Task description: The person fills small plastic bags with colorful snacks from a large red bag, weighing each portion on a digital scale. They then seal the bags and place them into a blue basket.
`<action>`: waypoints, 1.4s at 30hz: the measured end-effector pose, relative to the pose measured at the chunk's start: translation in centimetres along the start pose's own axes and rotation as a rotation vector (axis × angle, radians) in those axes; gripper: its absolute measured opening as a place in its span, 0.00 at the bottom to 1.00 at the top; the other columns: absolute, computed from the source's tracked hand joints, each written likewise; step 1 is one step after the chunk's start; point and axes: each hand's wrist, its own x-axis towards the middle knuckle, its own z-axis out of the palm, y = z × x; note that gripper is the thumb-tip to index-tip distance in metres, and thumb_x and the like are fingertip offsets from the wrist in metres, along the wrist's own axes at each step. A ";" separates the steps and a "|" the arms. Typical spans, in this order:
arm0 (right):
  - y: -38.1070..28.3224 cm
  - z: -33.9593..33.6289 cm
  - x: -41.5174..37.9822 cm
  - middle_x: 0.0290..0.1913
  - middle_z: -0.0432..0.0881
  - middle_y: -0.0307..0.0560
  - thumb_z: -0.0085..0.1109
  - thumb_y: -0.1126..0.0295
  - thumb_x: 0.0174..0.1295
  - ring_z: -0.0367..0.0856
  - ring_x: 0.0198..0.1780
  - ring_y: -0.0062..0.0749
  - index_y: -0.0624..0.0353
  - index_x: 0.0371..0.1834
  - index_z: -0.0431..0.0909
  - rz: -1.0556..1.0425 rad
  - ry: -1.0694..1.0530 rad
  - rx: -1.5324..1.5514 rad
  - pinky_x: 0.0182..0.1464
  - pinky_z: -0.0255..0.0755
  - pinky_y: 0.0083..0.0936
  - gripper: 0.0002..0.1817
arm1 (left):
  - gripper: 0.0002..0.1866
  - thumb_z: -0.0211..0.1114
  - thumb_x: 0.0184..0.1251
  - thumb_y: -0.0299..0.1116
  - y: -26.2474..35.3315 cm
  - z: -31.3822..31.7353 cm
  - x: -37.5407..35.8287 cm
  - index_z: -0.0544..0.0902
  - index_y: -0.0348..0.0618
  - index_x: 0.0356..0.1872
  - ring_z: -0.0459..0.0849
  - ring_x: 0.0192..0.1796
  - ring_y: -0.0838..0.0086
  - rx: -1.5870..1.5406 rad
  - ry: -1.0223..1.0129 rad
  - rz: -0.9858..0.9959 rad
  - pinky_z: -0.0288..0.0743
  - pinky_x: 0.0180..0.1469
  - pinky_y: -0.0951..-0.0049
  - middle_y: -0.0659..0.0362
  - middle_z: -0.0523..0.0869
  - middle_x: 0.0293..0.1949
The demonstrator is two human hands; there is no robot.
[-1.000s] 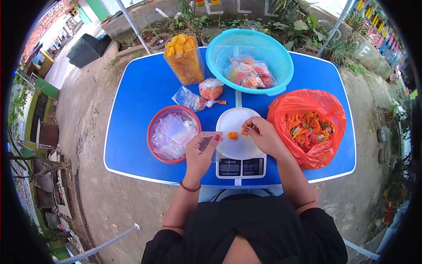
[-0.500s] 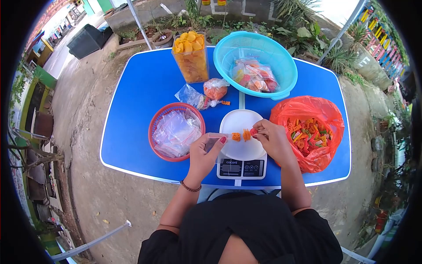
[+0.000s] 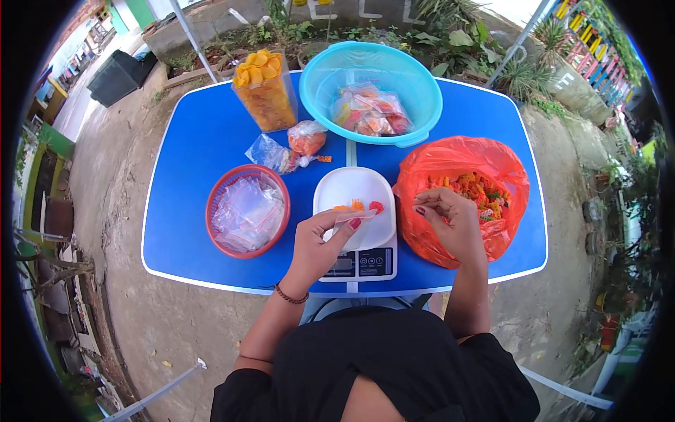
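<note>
My left hand pinches a small clear plastic bag between thumb and fingers, above the white kitchen scale. Two orange snack pieces and a red snack piece show on the scale's pale plate, just beyond the bag. My right hand hovers at the near left side of a red plastic bag full of colourful snack pieces. Its fingers are loosely curled, thumb and forefinger slightly apart, and nothing shows between them.
A red basket of clear bags sits at left. Behind stand a tall container of yellow chips and a turquoise basin holding filled packets. Between them lie a knotted bag of orange food and a clear bag.
My right hand has let go of the red snack piece and moved right, to the red bag. My left hand still holds the clear bag. The view has shifted slightly.
</note>
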 end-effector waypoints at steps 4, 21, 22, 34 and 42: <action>2.1 -4.2 -0.9 0.39 0.89 0.49 0.58 0.87 0.63 0.89 0.44 0.28 0.68 0.46 0.82 0.058 0.178 -0.058 0.49 0.81 0.24 0.10 | 0.11 0.66 0.72 0.30 2.0 3.5 2.0 0.90 0.42 0.51 0.87 0.52 0.74 0.073 -0.243 0.071 0.76 0.58 0.72 0.56 0.91 0.48; 9.6 -6.1 2.9 0.46 0.86 0.63 0.54 0.82 0.61 0.84 0.49 0.60 0.65 0.49 0.83 -0.004 0.080 -0.528 0.54 0.77 0.43 0.15 | 0.14 0.56 0.80 0.32 -0.6 14.6 8.6 0.85 0.36 0.54 0.71 0.74 0.65 -0.219 -0.289 -0.113 0.58 0.76 0.63 0.53 0.88 0.57; 9.6 -5.9 2.9 0.46 0.85 0.64 0.54 0.82 0.60 0.83 0.48 0.62 0.64 0.49 0.83 -0.018 0.095 -0.561 0.55 0.76 0.44 0.15 | 0.14 0.56 0.80 0.32 -0.7 14.5 8.5 0.86 0.36 0.54 0.70 0.75 0.65 -0.190 -0.287 -0.102 0.57 0.76 0.63 0.53 0.88 0.56; 5.7 -7.6 0.0 0.38 0.85 0.44 0.58 0.83 0.64 0.85 0.40 0.30 0.64 0.51 0.84 0.040 0.202 -0.165 0.44 0.77 0.26 0.13 | 0.12 0.55 0.81 0.29 0.5 13.0 7.4 0.83 0.34 0.53 0.85 0.60 0.65 -0.327 -0.308 -0.094 0.78 0.63 0.68 0.49 0.88 0.54; 1.0 -1.3 0.1 0.40 0.81 0.44 0.62 0.83 0.60 0.83 0.36 0.27 0.65 0.45 0.83 -0.134 -0.140 0.125 0.40 0.76 0.22 0.10 | 0.13 0.58 0.79 0.30 1.4 4.5 4.8 0.83 0.33 0.54 0.90 0.47 0.74 -0.113 -0.101 -0.014 0.84 0.50 0.74 0.53 0.90 0.50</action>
